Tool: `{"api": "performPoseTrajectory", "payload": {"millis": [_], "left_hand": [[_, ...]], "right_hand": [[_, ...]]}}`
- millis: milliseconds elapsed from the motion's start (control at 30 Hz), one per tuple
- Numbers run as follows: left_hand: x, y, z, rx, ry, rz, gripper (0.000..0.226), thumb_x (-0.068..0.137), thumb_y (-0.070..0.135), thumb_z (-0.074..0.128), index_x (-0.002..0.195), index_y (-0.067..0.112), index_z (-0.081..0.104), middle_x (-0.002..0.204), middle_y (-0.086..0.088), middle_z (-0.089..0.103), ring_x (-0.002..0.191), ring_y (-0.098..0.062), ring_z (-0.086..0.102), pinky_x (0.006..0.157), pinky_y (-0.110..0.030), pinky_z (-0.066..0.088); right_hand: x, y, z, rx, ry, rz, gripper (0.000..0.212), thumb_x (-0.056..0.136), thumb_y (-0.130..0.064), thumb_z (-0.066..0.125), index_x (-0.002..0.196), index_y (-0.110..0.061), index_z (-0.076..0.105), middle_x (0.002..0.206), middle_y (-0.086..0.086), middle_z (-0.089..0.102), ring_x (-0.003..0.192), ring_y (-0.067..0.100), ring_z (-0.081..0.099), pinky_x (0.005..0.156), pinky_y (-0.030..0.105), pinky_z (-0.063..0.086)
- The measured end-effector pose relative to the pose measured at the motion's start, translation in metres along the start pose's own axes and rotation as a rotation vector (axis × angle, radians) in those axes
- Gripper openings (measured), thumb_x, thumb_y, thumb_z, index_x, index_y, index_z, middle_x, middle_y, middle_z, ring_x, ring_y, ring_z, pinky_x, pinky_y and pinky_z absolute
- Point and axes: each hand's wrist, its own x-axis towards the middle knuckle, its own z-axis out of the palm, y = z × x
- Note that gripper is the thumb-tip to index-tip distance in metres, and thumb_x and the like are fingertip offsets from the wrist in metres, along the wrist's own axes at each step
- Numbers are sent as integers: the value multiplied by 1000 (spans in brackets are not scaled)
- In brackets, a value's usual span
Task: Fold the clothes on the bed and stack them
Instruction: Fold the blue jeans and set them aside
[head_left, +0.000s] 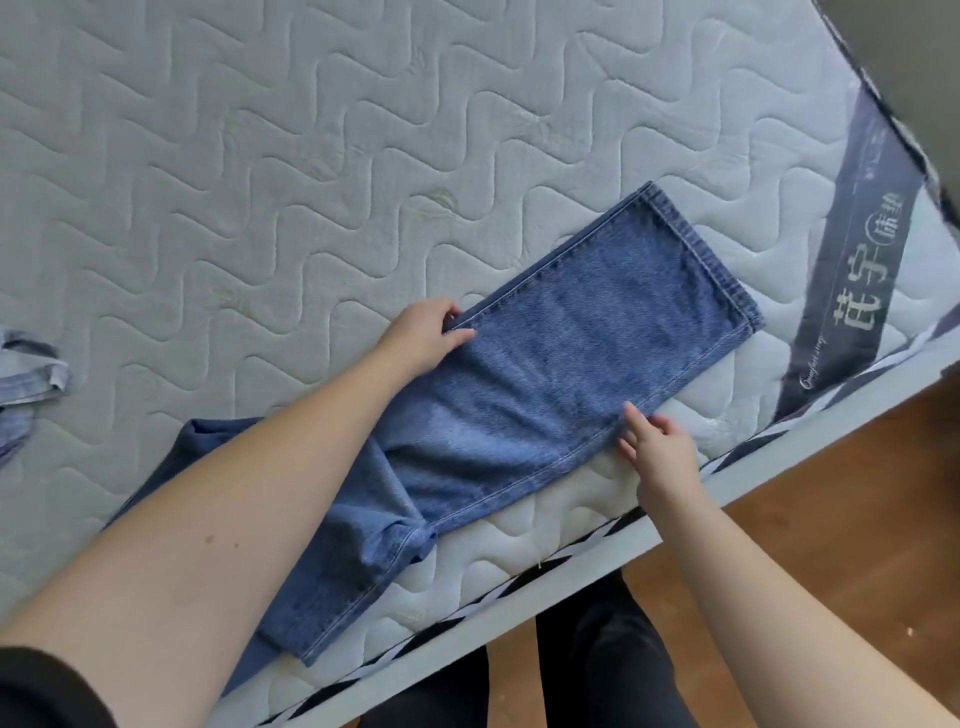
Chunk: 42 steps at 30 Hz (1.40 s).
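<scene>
A pair of blue denim jeans (545, 395) lies flat on a bare bed mattress (260, 182) of pale grey quilted fabric with a wavy stitched pattern, close to the mattress's near edge. The legs are laid one on top of the other and stretch away towards the upper right, hems together; the waist end bunches under the person's left forearm at lower left. The left hand (423, 335) pinches the far seam of the legs, thumb on top of the denim. The right hand (657, 441) pinches the near seam, fingers curled at the cloth's edge. A second, paler blue garment (28, 382) lies crumpled at the left edge, well apart from the jeans. A dark grey printed label band (857, 291) crosses the mattress's right corner. Beside the bed is brown wooden floor (831, 499).
</scene>
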Motion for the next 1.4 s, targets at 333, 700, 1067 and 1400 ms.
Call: {"api": "performPoseTrajectory", "payload": {"millis": [333,700,1067,1400], "left_hand": [[105,126,18,-150,-82,65,34,90,33,69,119,16,65,105,-2,68,90,-16,61,81,-24,45],[182,213,16,29,7,206,18,85,13,70,101,19,70,92,3,66,87,-19,61,77,-24,44],[157,184,9,21,139,246,38,91,26,64,127,16,56,116,-6,57,101,-20,56,92,-32,45],[8,2,-24,19,146,-53,30,84,31,75,107,15,63,96,-3,62,82,-17,55,79,-32,46]], "right_hand": [[73,-107,-25,331,-21,-57,8,97,-17,60,104,-15,57,114,9,66,92,19,67,87,36,56],[113,-132,-58,-7,63,-247,9,86,-14,74,89,-17,66,86,2,71,80,15,65,78,34,55],[115,-133,-56,-654,316,-525,38,84,-39,72,112,-20,55,113,4,51,102,21,53,88,39,45],[-20,3,7,-714,-232,-312,32,95,-48,53,73,-24,57,64,-4,62,60,3,59,60,30,48]]}}
